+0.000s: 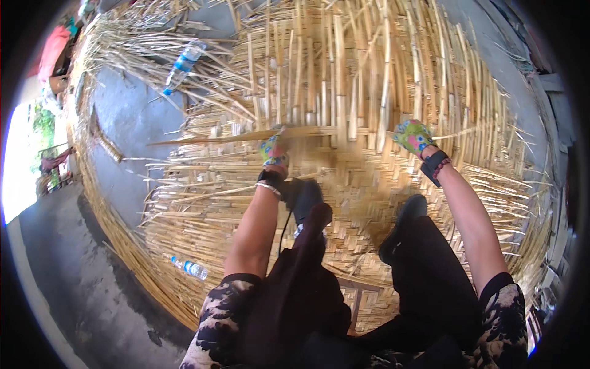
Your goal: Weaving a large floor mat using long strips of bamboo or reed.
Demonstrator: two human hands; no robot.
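Observation:
Wearing a flowered glove, my left hand (275,149) is closed on a long split reed strip (209,138) lying crosswise over a woven reed mat (344,246). My right hand (413,136), gloved alike, rests at the mat's surface with curled fingers, among the crosswise and upright reeds (387,74); what it grips is hard to make out. The middle of the mat between my hands is blurred. My dark-trousered legs and shoes stand on the mat below my hands.
Loose reeds (135,37) lie at the upper left. One plastic bottle (184,64) lies on them, another (190,268) at the lower left. Grey concrete flooring (80,258) borders the mat. A bright opening (18,160) and piled items (55,55) are at the far left.

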